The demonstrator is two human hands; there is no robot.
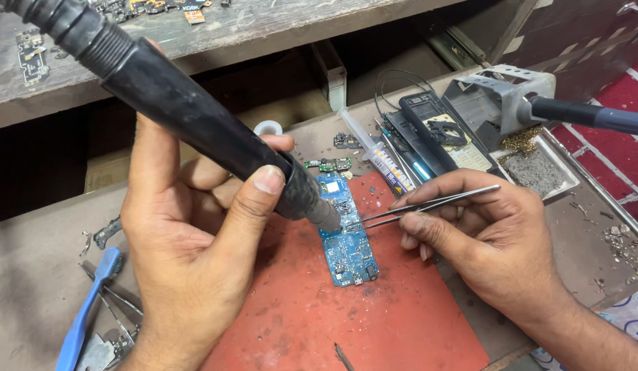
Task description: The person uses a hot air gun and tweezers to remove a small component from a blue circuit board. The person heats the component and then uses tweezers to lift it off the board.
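hands first: my left hand (195, 233) is wrapped tight around the black hot-air handle (195, 113), thumb pressed along its side, and the metal nozzle (326, 216) points down onto the upper part of the blue circuit board (348, 237). my right hand (487, 230) is pinched shut on a pair of slim metal tweezers (429, 204), held between thumb and forefinger, and their tips reach in from the right to the same spot just beside the nozzle. i cannot tell whether the tips touch a part on the board.

the board lies lengthwise on a red mat (346, 309) in the middle of the worktop (30, 282), between my two hands. just above it sits a small green board piece (329, 164), and near that a syringe (377, 151) lies slanted, its end over the mat's top edge. behind the syringe lies a black phone frame (429, 127), and to its right a grey tool stand (501, 93) holds a dark blue handle (594, 115) over a metal tray (539, 168) strewn with bits. a small white roll of tape (268, 128) stands behind my left fingers. at the left edge of the worktop lies a blue-handled tool (88, 309) among loose metal pieces. a wooden shelf (229, 31) runs across the top, carrying more small boards.
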